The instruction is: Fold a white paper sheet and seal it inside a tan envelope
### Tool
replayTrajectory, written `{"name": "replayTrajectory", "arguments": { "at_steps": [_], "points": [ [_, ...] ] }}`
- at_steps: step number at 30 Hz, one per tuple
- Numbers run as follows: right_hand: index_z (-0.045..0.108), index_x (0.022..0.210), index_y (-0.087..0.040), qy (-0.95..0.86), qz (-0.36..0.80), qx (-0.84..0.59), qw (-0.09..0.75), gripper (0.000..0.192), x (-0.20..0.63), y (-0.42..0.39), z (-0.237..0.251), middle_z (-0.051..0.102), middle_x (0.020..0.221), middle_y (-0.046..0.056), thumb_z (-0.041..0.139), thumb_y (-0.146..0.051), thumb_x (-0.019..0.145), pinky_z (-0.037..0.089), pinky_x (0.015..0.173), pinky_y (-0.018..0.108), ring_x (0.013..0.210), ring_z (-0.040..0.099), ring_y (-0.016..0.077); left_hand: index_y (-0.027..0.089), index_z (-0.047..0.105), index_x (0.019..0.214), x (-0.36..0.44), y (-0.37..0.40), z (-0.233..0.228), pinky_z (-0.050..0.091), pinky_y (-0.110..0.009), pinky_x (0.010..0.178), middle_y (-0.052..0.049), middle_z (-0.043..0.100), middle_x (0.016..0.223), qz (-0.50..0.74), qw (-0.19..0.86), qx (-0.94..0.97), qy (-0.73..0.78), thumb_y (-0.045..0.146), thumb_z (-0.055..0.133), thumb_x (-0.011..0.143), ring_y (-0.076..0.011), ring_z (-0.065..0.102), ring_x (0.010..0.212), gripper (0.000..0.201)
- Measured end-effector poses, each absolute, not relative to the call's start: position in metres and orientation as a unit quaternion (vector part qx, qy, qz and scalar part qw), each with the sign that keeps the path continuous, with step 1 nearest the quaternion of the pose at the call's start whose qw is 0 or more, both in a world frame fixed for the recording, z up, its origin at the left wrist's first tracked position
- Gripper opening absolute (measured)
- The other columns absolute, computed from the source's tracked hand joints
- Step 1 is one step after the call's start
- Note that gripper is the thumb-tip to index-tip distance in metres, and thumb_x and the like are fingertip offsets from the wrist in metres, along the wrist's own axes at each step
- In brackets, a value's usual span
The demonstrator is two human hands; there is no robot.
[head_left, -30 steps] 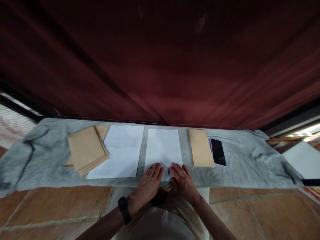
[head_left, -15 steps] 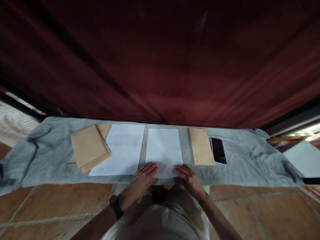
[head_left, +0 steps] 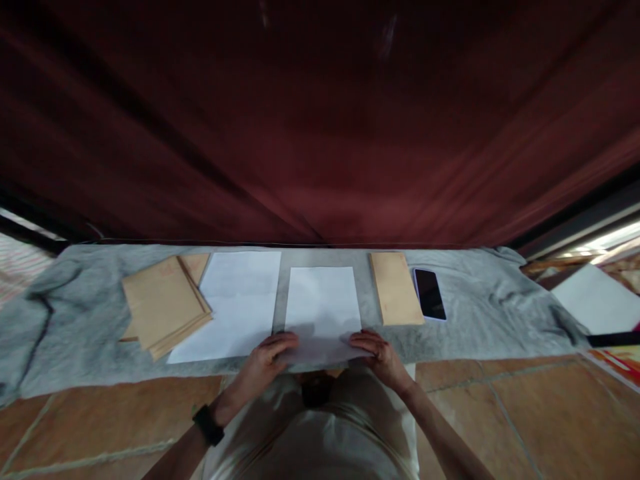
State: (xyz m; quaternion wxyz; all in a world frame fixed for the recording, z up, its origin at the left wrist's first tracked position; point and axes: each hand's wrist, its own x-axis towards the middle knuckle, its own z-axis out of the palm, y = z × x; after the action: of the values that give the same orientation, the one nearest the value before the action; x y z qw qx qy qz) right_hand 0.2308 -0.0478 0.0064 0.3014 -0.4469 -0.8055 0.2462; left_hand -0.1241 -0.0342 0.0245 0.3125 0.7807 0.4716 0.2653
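A white sheet of paper (head_left: 323,300) lies in front of me on a grey cloth, its near end reaching the cloth's front edge. My left hand (head_left: 269,355) grips the near left corner, fingers on top and thumb out of sight. At the near right corner my right hand (head_left: 379,357) has its fingers bent over the paper in the same way. Left of this sheet is more white paper (head_left: 240,293), partly under a fanned pile of brown envelopes (head_left: 163,300). A neat stack of brown envelopes (head_left: 397,290) sits to the right.
A phone (head_left: 430,295) with a dark screen touches the right-hand envelope stack. The grey cloth (head_left: 490,300) covers a long narrow surface, wrinkled toward both ends. Dark red fabric (head_left: 320,167) hangs behind it. A white panel (head_left: 597,300) stands at the far right.
The sheet has slid a little toward me. My hands went from lying flat on its near corners to curling around them, the left one moving outward.
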Motion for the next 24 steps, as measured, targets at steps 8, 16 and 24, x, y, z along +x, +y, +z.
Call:
{"name": "replayTrajectory", "arguments": {
  "at_steps": [8,16,24],
  "points": [
    [0.074,0.118,-0.027,-0.743,0.313,-0.491,0.331,0.026,0.228,-0.037,0.013,0.077,0.119,0.005,0.055,-0.032,0.1,0.059,0.096,0.037,0.11,0.072,0.0221,0.022,0.077,0.102,-0.132,-0.013,0.032,0.06,-0.035,0.09,-0.007,0.08,0.104,0.296,0.373,0.709,0.52,0.043,0.059,0.092,-0.0222,0.074,0.098,0.03],
    [0.072,0.093,-0.022,-0.648,0.308,-0.596,0.362,0.038,0.208,0.005,0.021,0.073,0.078,0.004,0.046,-0.049,0.101,0.056,0.072,0.03,0.082,0.071,0.0234,0.018,0.07,0.078,-0.108,0.034,0.054,0.053,-0.028,0.069,-0.003,0.07,0.075,0.394,0.461,0.556,0.569,0.06,0.071,0.076,-0.0198,0.064,0.076,0.042],
    [0.063,0.078,-0.022,-0.635,0.194,-0.666,0.339,0.046,0.195,0.046,0.015,0.067,0.071,0.003,0.038,-0.051,0.104,0.042,0.059,0.026,0.061,0.06,0.0162,0.021,0.048,0.058,-0.09,0.087,0.034,0.033,-0.023,0.053,0.006,0.043,0.056,0.392,0.374,0.54,0.645,0.061,0.06,0.076,-0.0111,0.04,0.057,0.045]
  ]
}}
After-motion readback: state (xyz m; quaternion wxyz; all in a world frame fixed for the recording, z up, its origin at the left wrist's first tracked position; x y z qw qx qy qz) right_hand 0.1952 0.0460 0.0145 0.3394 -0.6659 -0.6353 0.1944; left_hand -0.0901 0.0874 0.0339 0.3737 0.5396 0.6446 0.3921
